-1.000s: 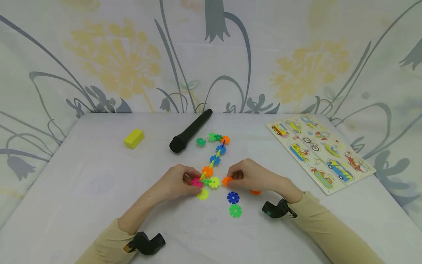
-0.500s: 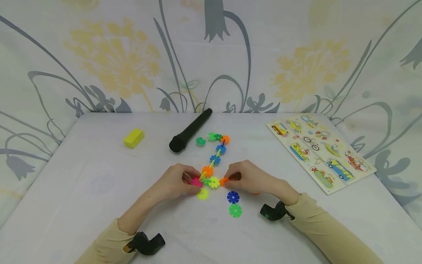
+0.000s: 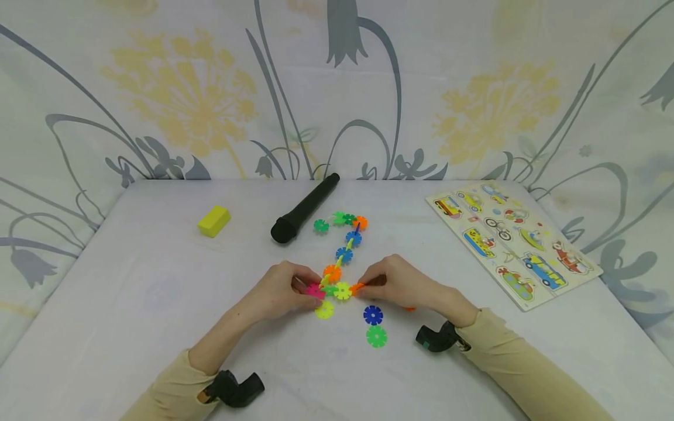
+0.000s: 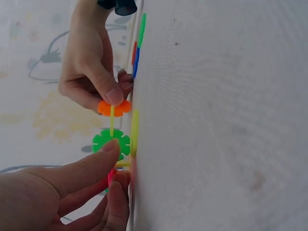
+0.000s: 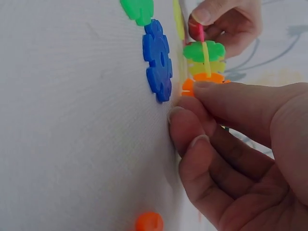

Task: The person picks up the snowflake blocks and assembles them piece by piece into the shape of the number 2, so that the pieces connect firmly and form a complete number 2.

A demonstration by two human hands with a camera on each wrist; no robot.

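My left hand (image 3: 288, 287) pinches a pink snowflake disc (image 3: 314, 290), one of the notched plastic building discs, at the near end of a linked chain. A green disc (image 4: 105, 141) and a yellow disc (image 3: 343, 290) extend from it toward the right. Between the thumb and fingers of my right hand (image 3: 398, 283) is an orange snowflake disc (image 5: 210, 78). Its edge meets the yellow disc, crosswise to it; how deep the slots engage is hidden. The chain runs back through another orange disc (image 3: 332, 273) and blue discs (image 3: 344, 255) to green ones.
Loose discs lie nearby: yellow (image 3: 324, 310), blue (image 3: 373, 316) and green (image 3: 376, 337). Something orange (image 3: 409, 308) shows partly behind my right hand. Behind the chain are a black microphone (image 3: 302, 211) and a yellow block (image 3: 214, 221). A vehicle puzzle board (image 3: 511, 248) lies at right.
My right hand has moved slightly left, bringing the orange disc against the yellow one and turning it more edge-on. My left hand keeps its place on the pink disc.
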